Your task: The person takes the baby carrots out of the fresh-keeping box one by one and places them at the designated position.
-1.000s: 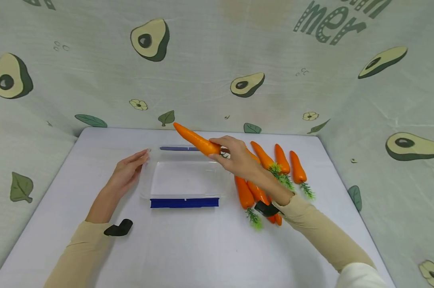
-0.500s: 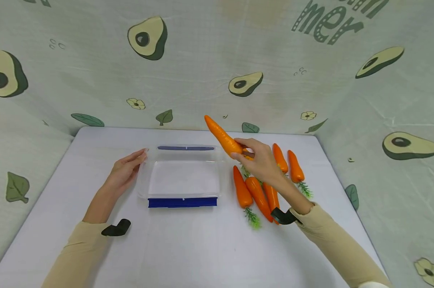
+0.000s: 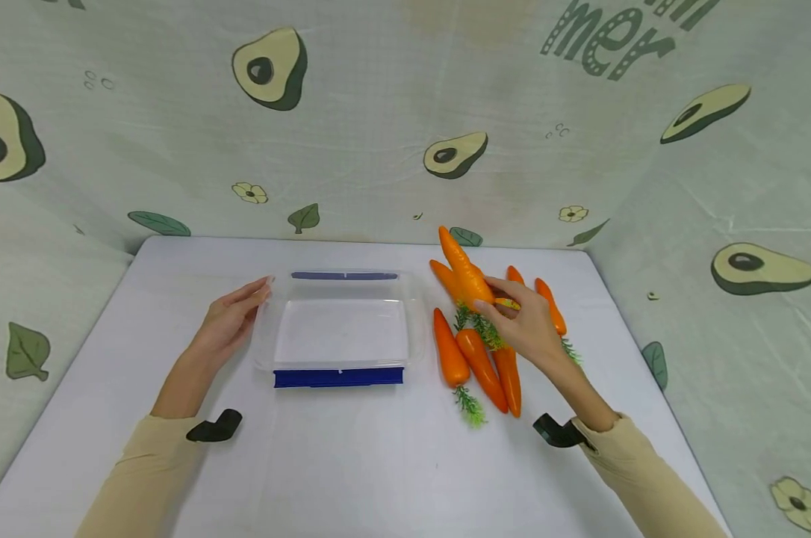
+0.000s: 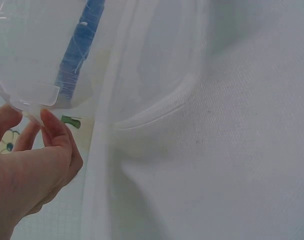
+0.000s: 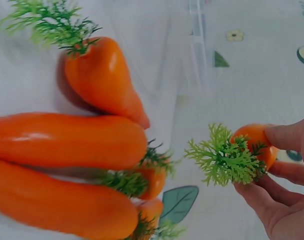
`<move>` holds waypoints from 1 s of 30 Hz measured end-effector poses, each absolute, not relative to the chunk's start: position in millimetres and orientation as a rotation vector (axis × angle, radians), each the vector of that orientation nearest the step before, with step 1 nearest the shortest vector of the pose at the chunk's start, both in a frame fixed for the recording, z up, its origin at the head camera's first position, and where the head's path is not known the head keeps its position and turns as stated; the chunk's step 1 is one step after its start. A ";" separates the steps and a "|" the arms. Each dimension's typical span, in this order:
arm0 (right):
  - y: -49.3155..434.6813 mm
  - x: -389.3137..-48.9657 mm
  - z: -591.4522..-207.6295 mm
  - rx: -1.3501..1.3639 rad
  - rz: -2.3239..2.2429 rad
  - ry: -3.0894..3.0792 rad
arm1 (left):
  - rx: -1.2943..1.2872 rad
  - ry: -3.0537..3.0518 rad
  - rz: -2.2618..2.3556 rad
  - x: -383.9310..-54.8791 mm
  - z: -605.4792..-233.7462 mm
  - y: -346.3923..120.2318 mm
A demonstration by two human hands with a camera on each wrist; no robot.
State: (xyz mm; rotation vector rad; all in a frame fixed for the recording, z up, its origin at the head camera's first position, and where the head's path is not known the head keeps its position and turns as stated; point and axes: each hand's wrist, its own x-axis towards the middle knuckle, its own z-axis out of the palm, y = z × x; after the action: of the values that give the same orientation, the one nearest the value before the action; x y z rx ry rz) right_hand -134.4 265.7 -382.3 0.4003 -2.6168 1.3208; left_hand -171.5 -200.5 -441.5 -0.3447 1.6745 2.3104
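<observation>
My right hand (image 3: 526, 323) pinches an orange toy carrot (image 3: 464, 270) by its thick end, over the back of the carrot pile. Its narrow tip points to the back wall. Green leaves (image 5: 225, 157) sprout at the thick end in the right wrist view. At the left side of a clear plastic food container (image 3: 341, 332), my left hand (image 3: 225, 325) grips a small clear tab (image 4: 34, 114) between thumb and fingers, as the left wrist view shows. The container has blue strips (image 3: 338, 377) along its front and back and nothing inside.
Several more carrots lie right of the container: one with leaves toward me (image 3: 451, 360), a reddish one (image 3: 482, 371) beside it, and one at the far right (image 3: 550, 305). A fabric wall (image 3: 372, 112) with avocado prints rises behind the white table (image 3: 352, 463).
My right hand has carried the carrot rightward from above the container to over the carrot pile, and its tip has swung from left toward the back. My left hand stays on the container.
</observation>
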 end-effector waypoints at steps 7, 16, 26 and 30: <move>291.6 -117.8 -397.7 0.316 1.206 -2.577 | -0.352 1.652 2.339 -169.5 -442.5 -202.5; 321.5 -94.0 -415.5 0.121 1.105 -2.585 | -0.330 1.643 2.345 -170.4 -441.7 -205.3; 342.7 -63.2 -435.2 -0.074 1.119 -2.635 | -0.326 1.652 2.325 -172.8 -443.3 -202.7; 350.0 -54.5 -444.3 -0.110 1.119 -2.667 | -0.332 1.644 2.346 -172.0 -444.3 -201.8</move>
State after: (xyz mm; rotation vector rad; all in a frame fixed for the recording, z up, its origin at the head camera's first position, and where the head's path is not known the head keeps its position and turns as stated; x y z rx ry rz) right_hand -54.5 350.0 -444.3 -0.1100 -2.6670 1.1195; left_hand -172.0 -201.8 -444.3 -0.3320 1.6438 2.3464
